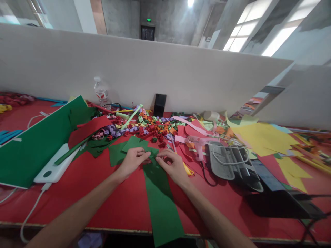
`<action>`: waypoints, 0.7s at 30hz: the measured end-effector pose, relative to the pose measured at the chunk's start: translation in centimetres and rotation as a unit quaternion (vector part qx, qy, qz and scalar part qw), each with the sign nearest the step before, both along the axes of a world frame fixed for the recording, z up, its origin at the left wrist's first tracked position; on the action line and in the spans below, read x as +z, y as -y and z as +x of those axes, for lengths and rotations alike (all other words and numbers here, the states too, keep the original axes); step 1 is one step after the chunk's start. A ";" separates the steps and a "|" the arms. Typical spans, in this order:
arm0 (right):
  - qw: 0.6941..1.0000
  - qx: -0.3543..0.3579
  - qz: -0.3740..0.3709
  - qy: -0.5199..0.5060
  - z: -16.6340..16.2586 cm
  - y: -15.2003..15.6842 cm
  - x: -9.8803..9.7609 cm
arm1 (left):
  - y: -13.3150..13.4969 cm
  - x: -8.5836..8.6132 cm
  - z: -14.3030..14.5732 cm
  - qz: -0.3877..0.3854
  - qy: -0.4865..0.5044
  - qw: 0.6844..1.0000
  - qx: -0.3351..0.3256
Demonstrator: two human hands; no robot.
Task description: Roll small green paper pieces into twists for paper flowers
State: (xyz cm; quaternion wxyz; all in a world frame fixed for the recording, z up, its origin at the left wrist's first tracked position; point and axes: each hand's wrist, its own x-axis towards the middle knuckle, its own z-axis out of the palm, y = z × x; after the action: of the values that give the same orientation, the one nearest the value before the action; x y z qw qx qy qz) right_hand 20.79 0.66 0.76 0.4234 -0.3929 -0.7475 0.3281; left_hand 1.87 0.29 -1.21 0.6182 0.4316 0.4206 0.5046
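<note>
A long strip of dark green paper (161, 206) runs down the middle of the red table and hangs past its front edge. At its far end my left hand (134, 161) is closed, thumb and fingers pinching the paper. Close beside it, my right hand (171, 164) pinches the same end from the other side, fingertips bent inward. The exact fold between the fingertips is too small to make out. Behind my left hand lie more green paper pieces (117, 154). Small red paper flowers (161, 139) lie just beyond my hands.
A pink glue gun (199, 146) and a grey open case (222, 162) lie right, near yellow sheets (266, 137). At left are a white power strip (53, 165) and a green board (38, 151). A bottle (100, 93) and a phone (159, 105) stand by the white partition (155, 69).
</note>
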 end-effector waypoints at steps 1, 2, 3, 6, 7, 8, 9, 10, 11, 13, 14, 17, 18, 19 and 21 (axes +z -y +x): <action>0.999 -0.014 -0.027 -0.020 -0.2 0.1 -0.1 | 0.1 0.1 0.1 -0.002 0.007 1.000 0.007; 0.997 -0.024 -0.055 -0.041 -0.4 0.1 -0.1 | 0.1 0.2 0.3 -0.005 0.015 1.000 0.014; 0.994 -0.030 -0.082 -0.063 -0.6 0.2 -0.2 | 0.2 0.4 0.4 -0.010 0.024 0.999 0.020; 0.979 -0.034 -0.159 -0.124 -1.1 0.2 -0.5 | 0.3 0.7 0.6 -0.015 0.034 0.999 0.034; 0.973 -0.031 -0.181 -0.142 -1.2 0.2 -0.6 | 0.3 0.7 0.7 -0.011 0.030 0.999 0.034; 0.967 -0.030 -0.199 -0.159 -1.3 0.2 -0.8 | 0.3 0.7 0.7 -0.004 0.025 0.999 0.032; 0.961 -0.029 -0.213 -0.176 -1.5 0.2 -0.9 | 0.3 0.7 0.7 0.004 0.019 0.999 0.025; 0.955 -0.030 -0.224 -0.191 -1.6 0.2 -1.0 | 0.4 0.6 0.7 0.014 0.013 1.000 0.019; 0.950 -0.032 -0.231 -0.206 -1.7 0.2 -1.1 | 0.4 0.5 0.7 0.023 0.007 1.000 0.014; 0.943 -0.038 -0.237 -0.229 -1.8 0.2 -1.3 | 0.4 0.3 0.7 0.040 -0.008 0.999 0.007; 0.941 -0.040 -0.238 -0.236 -1.9 0.2 -1.4 | 0.4 0.2 0.7 0.048 -0.016 0.999 0.006; 0.940 -0.040 -0.241 -0.240 -2.0 0.2 -1.6 | 0.4 -0.1 0.8 0.066 -0.033 0.997 0.014; 0.939 -0.038 -0.242 -0.242 -2.1 0.2 -1.6 | 0.3 -0.2 0.8 0.066 -0.033 0.997 0.018; 0.937 -0.037 -0.242 -0.247 -2.1 0.2 -1.7 | 0.3 -0.3 0.8 0.063 -0.033 0.997 0.022; 0.933 -0.035 -0.244 -0.261 -2.2 0.1 -1.8 | 0.2 -0.5 0.8 0.052 -0.034 0.998 0.022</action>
State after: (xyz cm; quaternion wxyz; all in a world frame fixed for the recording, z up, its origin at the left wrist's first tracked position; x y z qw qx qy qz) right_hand 18.61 0.54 -1.04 0.5059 -0.4109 -0.4934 0.5760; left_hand 2.64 0.08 -1.67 0.5690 0.4710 0.4236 0.5244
